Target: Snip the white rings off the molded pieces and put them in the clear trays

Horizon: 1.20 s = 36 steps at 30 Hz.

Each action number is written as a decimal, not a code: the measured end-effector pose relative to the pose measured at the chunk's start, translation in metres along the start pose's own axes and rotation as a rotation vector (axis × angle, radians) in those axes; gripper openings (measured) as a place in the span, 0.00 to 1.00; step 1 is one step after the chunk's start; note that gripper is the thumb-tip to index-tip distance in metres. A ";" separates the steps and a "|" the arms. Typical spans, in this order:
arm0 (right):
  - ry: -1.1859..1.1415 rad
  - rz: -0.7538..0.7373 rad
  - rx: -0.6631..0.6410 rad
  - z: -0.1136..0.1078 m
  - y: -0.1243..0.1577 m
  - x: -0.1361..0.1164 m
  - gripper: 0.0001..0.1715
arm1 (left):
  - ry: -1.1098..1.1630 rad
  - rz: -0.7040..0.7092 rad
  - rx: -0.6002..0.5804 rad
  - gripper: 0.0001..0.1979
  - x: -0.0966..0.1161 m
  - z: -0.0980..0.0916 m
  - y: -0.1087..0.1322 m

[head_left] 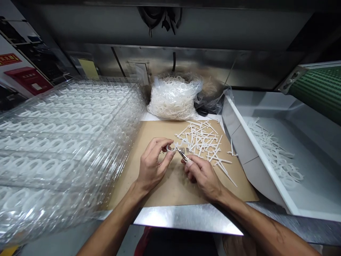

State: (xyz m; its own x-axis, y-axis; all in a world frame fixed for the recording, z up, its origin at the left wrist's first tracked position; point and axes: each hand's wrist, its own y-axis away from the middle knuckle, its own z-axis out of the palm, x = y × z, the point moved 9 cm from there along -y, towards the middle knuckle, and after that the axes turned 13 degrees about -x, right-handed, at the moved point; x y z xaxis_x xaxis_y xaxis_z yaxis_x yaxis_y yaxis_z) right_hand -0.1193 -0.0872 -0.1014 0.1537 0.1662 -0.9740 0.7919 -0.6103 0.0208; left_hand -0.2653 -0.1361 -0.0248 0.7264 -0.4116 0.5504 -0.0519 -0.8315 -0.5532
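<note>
Between the thumb and fingers of my left hand is a small white plastic ring, held over the cardboard sheet. My right hand is closed around a pair of nippers, whose metal jaws point up and left, close to the ring. Whether the jaws touch the white plastic cannot be made out. Just beyond my right hand, a loose pile of thin white plastic sprues lies on the cardboard. Most of the nippers' handle is hidden in my palm.
Stacked clear plastic trays with white rings fill the left side. A clear bag of white rings stands at the back. On the right, a grey bin holds white plastic pieces. Above it juts a green ridged belt.
</note>
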 end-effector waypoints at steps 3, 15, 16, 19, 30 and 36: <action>-0.003 -0.001 0.001 0.000 0.000 0.001 0.19 | 0.004 0.005 0.005 0.12 0.001 0.000 0.000; -0.033 0.011 -0.002 0.001 -0.001 0.004 0.20 | -0.021 0.008 0.007 0.13 0.000 0.001 0.001; -0.028 0.010 0.000 0.001 -0.001 0.003 0.20 | -0.022 0.012 0.006 0.13 0.001 0.001 0.001; -0.013 0.003 0.002 0.001 0.000 0.002 0.21 | -0.023 0.021 0.012 0.13 0.002 0.000 0.001; -0.022 0.005 0.019 0.000 0.001 0.003 0.20 | -0.024 0.049 -0.004 0.13 0.004 0.003 0.001; -0.029 0.015 0.024 0.001 0.001 0.002 0.22 | -0.042 0.045 -0.021 0.12 0.005 0.004 0.001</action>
State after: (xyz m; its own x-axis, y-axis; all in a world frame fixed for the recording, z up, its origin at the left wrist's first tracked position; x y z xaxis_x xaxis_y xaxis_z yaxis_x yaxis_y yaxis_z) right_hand -0.1184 -0.0883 -0.1031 0.1477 0.1350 -0.9798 0.7752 -0.6310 0.0300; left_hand -0.2591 -0.1376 -0.0249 0.7510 -0.4332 0.4983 -0.0991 -0.8201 -0.5635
